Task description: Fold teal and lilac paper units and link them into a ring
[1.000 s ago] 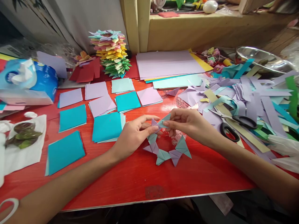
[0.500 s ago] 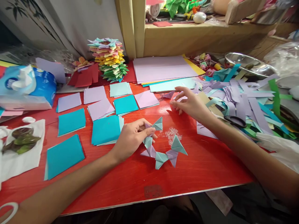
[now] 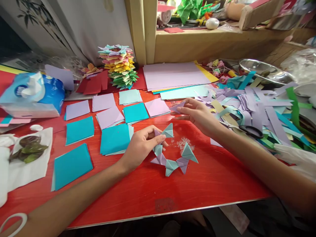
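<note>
Between the thumb and fingers of my left hand [image 3: 145, 141] is one end of a curved chain of folded paper pieces [image 3: 172, 164], mint and lavender by turns. The chain arcs over the red table, its other end a mint triangle on the right. My right hand [image 3: 197, 113] pinches a lavender folded paper triangle [image 3: 177, 106], held just beyond the chain and beside a stack of lavender squares [image 3: 157, 107]. More paper squares in teal [image 3: 79, 129], mint and lavender lie in stacks to the left.
A layered paper tower [image 3: 119, 67] stands at the back, left of large paper sheets [image 3: 175, 75]. Paper strips [image 3: 256, 105], scissors [image 3: 251, 131] and a metal bowl [image 3: 266, 74] crowd the right. A blue tissue pack [image 3: 34, 95] and leaves on tissue [image 3: 31, 149] are at left.
My right hand has closed on the lavender triangle, which lay at its fingertips before. My left hand stays on the chain. The view has shifted slightly.
</note>
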`<state>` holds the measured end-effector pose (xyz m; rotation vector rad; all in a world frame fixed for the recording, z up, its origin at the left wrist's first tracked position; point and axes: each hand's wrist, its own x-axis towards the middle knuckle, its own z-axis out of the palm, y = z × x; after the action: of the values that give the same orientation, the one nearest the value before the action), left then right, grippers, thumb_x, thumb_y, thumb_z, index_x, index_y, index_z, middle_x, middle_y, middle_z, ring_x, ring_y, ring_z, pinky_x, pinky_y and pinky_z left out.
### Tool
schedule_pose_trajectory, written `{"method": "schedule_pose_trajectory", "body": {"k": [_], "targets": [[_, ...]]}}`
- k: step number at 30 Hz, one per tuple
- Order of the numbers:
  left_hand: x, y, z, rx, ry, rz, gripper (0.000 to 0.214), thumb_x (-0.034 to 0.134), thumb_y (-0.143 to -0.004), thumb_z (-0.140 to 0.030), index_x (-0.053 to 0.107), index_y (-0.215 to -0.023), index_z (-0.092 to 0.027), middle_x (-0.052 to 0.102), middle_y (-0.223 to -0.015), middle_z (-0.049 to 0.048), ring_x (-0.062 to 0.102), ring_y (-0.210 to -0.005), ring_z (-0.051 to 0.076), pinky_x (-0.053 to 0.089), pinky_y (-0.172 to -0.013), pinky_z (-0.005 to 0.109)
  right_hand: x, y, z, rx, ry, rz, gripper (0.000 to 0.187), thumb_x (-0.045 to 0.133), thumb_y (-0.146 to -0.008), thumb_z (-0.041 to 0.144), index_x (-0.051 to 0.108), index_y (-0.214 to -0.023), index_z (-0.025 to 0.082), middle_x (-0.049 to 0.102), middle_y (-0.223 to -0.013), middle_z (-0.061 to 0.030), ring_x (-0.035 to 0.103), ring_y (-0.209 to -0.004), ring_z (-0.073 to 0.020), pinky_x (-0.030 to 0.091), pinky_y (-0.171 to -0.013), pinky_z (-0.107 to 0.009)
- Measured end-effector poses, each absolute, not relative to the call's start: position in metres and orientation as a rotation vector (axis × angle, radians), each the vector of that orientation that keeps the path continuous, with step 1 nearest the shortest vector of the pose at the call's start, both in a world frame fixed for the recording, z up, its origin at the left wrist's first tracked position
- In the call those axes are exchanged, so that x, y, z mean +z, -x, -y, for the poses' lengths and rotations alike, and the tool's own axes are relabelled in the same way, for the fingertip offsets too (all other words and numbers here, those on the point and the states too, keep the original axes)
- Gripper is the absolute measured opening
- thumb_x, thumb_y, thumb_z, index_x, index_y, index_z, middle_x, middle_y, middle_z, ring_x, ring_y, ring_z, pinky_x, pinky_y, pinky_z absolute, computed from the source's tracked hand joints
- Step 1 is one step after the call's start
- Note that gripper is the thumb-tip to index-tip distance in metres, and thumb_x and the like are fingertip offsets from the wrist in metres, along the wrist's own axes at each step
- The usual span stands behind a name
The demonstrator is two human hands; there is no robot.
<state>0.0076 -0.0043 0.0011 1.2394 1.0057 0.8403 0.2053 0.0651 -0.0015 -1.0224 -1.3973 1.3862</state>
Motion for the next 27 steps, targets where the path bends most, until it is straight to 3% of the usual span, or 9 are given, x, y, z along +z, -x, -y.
{"method": "schedule_pose_trajectory", "body": {"k": [3,7,11,15,19,21,23,27], "targets": [[0.001,-0.008,0.004,0.839,-1.232,-1.0,0.017,0.058,-0.081,-0.031,0.054,-0.08,-0.014,0.066,-0.073,0.002,0.062,-0.064,0.011,0.051,-0.06,0.021,-0.001,-0.201,-0.057,1.422,0.996,1.393,0.011,0.062,-0.075,0.022,0.051,-0.076,0.018,0.06,-0.092,-0.0031,0.062,-0.086,-0.0146,0.051,-0.082,-0.033],[0.001,-0.008,0.004,0.835,-1.215,-1.012,0.017,0.057,-0.081,-0.031,0.054,-0.08,-0.015,0.066,-0.073,0.0018,0.062,-0.064,0.012,0.051,-0.06,0.022,0.0,-0.198,-0.05,1.45,1.024,1.361,0.012,0.064,-0.073,0.02,0.054,-0.08,0.019,0.062,-0.092,-0.0026,0.062,-0.084,-0.0144,0.051,-0.076,-0.029],[-0.001,-0.008,0.004,0.841,-1.221,-1.023,0.017,0.057,-0.082,-0.032,0.054,-0.082,-0.015,0.066,-0.073,0.0017,0.062,-0.064,0.011,0.051,-0.06,0.022,-0.001,-0.2,-0.047,1.519,1.059,1.325,0.033,0.066,-0.072,0.022,0.055,-0.103,0.024,0.064,-0.081,-0.0003,0.059,-0.072,-0.0113,0.048,-0.063,-0.024],[-0.002,-0.008,0.003,0.843,-1.233,-1.045,0.019,0.058,-0.081,-0.034,0.055,-0.086,-0.016,0.068,-0.077,0.0022,0.064,-0.067,0.013,0.051,-0.059,0.022,0.0,-0.2,-0.044,1.511,1.055,1.376,0.016,0.066,-0.073,0.023,0.066,-0.089,0.02,0.065,-0.086,-0.0017,0.054,-0.067,-0.0078,0.042,-0.055,-0.021],[-0.003,-0.007,0.003,0.864,-1.214,-1.051,0.02,0.059,-0.08,-0.034,0.052,-0.087,-0.017,0.069,-0.08,0.0025,0.065,-0.068,0.014,0.052,-0.06,0.023,0.003,-0.199,-0.039,1.567,1.05,1.379,0.012,0.064,-0.075,0.024,0.069,-0.085,0.023,0.064,-0.082,0.0004,0.038,-0.046,-0.0026,0.028,-0.039,-0.019],[-0.003,-0.007,0.003,0.878,-1.198,-1.043,0.019,0.059,-0.08,-0.033,0.05,-0.087,-0.018,0.069,-0.08,0.0021,0.066,-0.068,0.014,0.053,-0.061,0.024,0.003,-0.199,-0.038,1.599,1.033,1.374,0.014,0.065,-0.075,0.025,0.07,-0.087,0.024,0.065,-0.083,0.0005,0.042,-0.048,-0.0033,0.035,-0.043,-0.019],[-0.003,-0.007,0.002,0.892,-1.194,-1.03,0.019,0.058,-0.081,-0.032,0.049,-0.088,-0.018,0.069,-0.08,0.0018,0.066,-0.069,0.014,0.053,-0.063,0.024,0.003,-0.2,-0.039,1.622,1.004,1.363,0.014,0.065,-0.075,0.027,0.071,-0.088,0.024,0.065,-0.085,-0.0007,0.052,-0.062,-0.0067,0.045,-0.059,-0.022],[-0.003,-0.006,0.002,0.891,-1.189,-1.002,0.018,0.057,-0.082,-0.031,0.047,-0.09,-0.018,0.069,-0.08,0.0018,0.066,-0.069,0.015,0.053,-0.063,0.026,0.002,-0.2,-0.039,1.664,0.994,1.298,0.014,0.062,-0.078,0.03,0.072,-0.082,0.021,0.066,-0.09,-0.0036,0.058,-0.084,-0.0123,0.045,-0.082,-0.028]]}}
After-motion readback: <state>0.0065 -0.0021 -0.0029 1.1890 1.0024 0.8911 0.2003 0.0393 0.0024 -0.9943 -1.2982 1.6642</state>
